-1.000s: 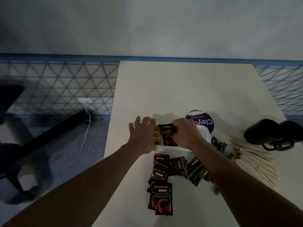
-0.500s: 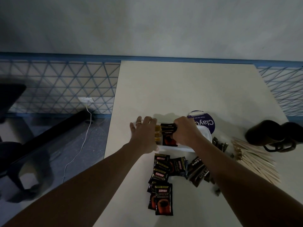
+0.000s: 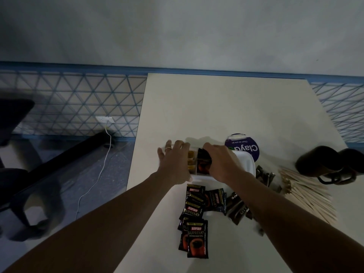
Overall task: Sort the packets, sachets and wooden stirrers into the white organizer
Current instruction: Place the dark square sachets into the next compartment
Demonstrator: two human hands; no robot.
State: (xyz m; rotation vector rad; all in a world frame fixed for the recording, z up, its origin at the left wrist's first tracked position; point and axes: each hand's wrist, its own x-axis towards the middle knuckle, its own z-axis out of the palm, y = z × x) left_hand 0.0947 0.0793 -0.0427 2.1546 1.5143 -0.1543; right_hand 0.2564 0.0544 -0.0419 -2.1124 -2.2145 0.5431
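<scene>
organizer (image 3: 245, 164): white, on table (image 3: 216, 107), near the front edge, between both hands
dark packet (image 3: 203, 163): upright in an organizer compartment, right of the yellow sachets (image 3: 191, 160)
right hand (image 3: 222, 164): over the organizer, fingers curled down, gripping the dark packet's top
left hand (image 3: 175, 162): fingers straight and spread, resting against the organizer's left end
loose packets (image 3: 197, 239): dark, overlapping, flat on table just in front of the organizer
stick sachets (image 3: 238, 209): dark heap, right of the loose packets
stirrers (image 3: 307, 194): wooden, fanned pile, far right
mugs (image 3: 331, 162): two, dark, behind the stirrers
tub (image 3: 246, 148): round, purple label, touching the organizer's back right
</scene>
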